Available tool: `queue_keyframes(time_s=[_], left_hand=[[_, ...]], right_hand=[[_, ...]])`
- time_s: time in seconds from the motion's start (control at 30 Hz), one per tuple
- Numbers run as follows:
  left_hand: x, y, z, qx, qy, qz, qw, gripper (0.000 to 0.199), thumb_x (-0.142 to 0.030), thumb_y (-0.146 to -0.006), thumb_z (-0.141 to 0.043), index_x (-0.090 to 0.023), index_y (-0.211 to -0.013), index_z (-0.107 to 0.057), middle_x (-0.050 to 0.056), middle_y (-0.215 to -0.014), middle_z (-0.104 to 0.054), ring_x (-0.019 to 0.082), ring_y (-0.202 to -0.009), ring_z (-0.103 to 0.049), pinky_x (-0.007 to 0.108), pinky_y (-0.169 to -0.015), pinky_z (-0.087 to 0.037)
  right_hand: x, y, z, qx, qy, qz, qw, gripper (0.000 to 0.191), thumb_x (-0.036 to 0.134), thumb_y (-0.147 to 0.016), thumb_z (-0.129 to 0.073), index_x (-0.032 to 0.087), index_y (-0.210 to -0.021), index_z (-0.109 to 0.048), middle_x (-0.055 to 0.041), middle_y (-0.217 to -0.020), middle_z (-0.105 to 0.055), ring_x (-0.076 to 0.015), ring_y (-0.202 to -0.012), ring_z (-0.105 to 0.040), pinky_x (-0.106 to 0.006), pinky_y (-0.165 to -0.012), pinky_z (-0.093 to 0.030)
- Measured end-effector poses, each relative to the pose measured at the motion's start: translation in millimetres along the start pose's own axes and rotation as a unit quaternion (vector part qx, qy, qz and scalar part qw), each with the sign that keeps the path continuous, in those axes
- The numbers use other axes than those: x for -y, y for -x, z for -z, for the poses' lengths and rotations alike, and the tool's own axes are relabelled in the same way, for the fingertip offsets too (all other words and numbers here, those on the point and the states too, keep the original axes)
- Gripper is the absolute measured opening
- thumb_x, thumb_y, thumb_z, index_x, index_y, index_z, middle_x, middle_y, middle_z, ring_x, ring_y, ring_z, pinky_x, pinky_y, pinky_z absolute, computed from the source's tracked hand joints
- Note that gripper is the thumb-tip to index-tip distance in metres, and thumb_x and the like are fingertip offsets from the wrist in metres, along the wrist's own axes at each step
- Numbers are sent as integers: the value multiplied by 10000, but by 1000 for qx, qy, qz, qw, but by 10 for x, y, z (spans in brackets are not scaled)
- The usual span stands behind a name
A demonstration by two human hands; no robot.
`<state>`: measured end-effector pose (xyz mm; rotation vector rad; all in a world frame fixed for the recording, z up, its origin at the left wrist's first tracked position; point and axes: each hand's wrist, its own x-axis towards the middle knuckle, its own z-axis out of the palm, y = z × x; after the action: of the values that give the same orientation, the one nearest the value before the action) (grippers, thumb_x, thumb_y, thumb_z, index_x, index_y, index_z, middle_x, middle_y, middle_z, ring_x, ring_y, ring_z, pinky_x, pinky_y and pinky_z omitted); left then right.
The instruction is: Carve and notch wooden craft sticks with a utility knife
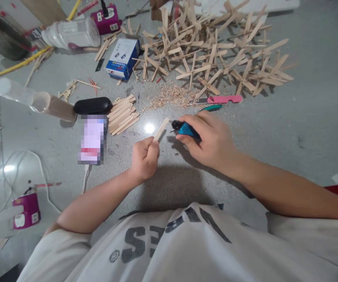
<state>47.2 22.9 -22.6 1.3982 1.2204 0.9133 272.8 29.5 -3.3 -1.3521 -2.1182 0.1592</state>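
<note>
Closed around one end of a wooden stick, my left hand holds it tilted up to the right. My right hand grips a cutting tool with blue and black parts, its metal tip close to the stick's upper end. Whether tip and stick touch is hard to tell. A stack of flat wooden sticks lies to the left of my hands. Beyond my hands are a heap of small wood chips and a pink-handled knife. A green handle lies just above my right hand.
A large pile of crossed wooden sticks spreads across the back. A blue and white box, a black case, a phone with a cable, and clear bottles are on the left. A purple power adapter sits at lower left.
</note>
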Motion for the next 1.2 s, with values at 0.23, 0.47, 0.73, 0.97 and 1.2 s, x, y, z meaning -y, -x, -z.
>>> queue_keyframes(time_s=[0.23,0.47,0.73,0.97,1.2], left_hand=[[47,-1,-4,-12,-19,-10,1000,480,-388,-1078,-498,-255,-622,-434,-20,-525,-472,122,-487,-437,292,-511,-311],[15,13,9,-23,-67,-24,997,482,-372,-1072,-505,-249,-609,-450,-20,-529,-476,124,-506,-423,313,-546,-283],[-27,30,13,-35,-104,-28,994,474,-330,-1080,-493,-243,-616,-449,-18,-515,-487,119,-494,-428,302,-549,-275],[-51,10,16,-37,-131,-37,990,459,-323,-1072,-487,-248,-623,-426,-23,-522,-473,123,-503,-416,309,-560,-284],[-40,16,14,-43,-143,-32,988,455,-303,-1056,-485,-255,-608,-420,-23,-506,-459,127,-488,-411,313,-552,-275]], right_hand=[[4,69,-34,80,2,82,993,573,558,-1212,-472,121,-1423,-778,-156,-1075,-760,-272,-888,-726,-357,-678,-490],[16,66,-35,120,2,38,992,582,560,-1203,-476,139,-1493,-753,-160,-1107,-772,-281,-906,-719,-366,-713,-480],[36,25,26,107,11,12,994,546,535,-1204,-470,149,-1464,-756,-143,-1073,-784,-283,-904,-726,-370,-724,-484],[97,82,-24,148,15,20,989,548,528,-1207,-473,146,-1477,-759,-161,-1135,-811,-294,-937,-757,-365,-723,-481],[101,62,15,87,54,-16,995,535,532,-1207,-479,166,-1452,-784,-140,-1058,-789,-277,-887,-733,-360,-675,-440]])
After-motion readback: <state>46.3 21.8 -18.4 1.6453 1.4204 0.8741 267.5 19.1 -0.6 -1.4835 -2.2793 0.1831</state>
